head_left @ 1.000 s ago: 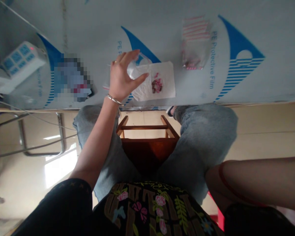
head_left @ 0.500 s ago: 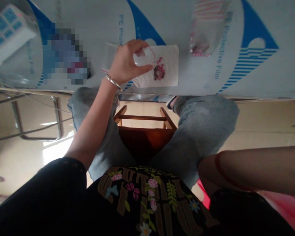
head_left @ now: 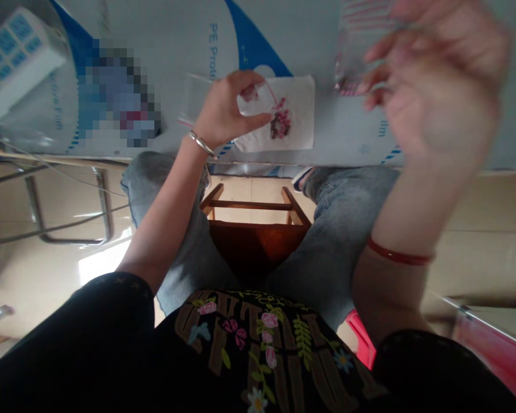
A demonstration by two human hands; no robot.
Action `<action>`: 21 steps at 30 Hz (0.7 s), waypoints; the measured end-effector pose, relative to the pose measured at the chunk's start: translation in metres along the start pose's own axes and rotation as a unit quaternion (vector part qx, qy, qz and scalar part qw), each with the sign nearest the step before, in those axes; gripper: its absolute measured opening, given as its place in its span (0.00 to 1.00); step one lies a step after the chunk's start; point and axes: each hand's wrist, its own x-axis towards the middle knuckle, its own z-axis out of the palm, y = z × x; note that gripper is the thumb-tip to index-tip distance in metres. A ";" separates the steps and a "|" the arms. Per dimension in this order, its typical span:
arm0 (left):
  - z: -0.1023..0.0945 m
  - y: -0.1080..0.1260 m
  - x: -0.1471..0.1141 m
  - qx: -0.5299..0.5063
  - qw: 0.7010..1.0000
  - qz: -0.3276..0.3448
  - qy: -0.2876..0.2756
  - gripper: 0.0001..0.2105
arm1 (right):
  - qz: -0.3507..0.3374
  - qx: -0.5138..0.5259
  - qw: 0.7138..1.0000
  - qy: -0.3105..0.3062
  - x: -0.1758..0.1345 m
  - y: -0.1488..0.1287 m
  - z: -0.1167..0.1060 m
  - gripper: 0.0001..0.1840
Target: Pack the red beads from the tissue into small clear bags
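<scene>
My left hand grips a small clear zip bag with a red line along its mouth, thumb and fingers holding the mouth apart. Something pink shows inside it. Just right of the thumb, a small heap of pink and dark beads lies on a white sheet. My right hand is raised over the right side of the table, its fingers bent and smeared by motion. Partly behind those fingers lies a stack of clear zip bags with red lines and pink and dark pieces at the near end.
Another clear bag lies left of my left hand. A white power strip and a blurred-out object are on the left of the film-covered table. A cable hangs past the table edge. A wooden stool stands between my legs.
My right hand has swung in from the right to above the table, now partly covering the stacked bags. My left hand still holds the bag in the same place.
</scene>
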 end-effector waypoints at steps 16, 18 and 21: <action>0.003 0.004 -0.005 0.131 0.986 -0.073 -0.077 0.26 | -0.125 -0.244 0.958 0.078 0.079 0.000 0.088 0.05; 0.004 0.005 -0.005 0.129 0.986 -0.070 -0.081 0.26 | -0.128 -0.239 0.960 0.076 0.080 0.002 0.088 0.04; 0.007 0.004 -0.004 0.125 0.988 -0.064 -0.067 0.27 | -0.121 -0.226 0.964 0.065 0.082 0.004 0.090 0.06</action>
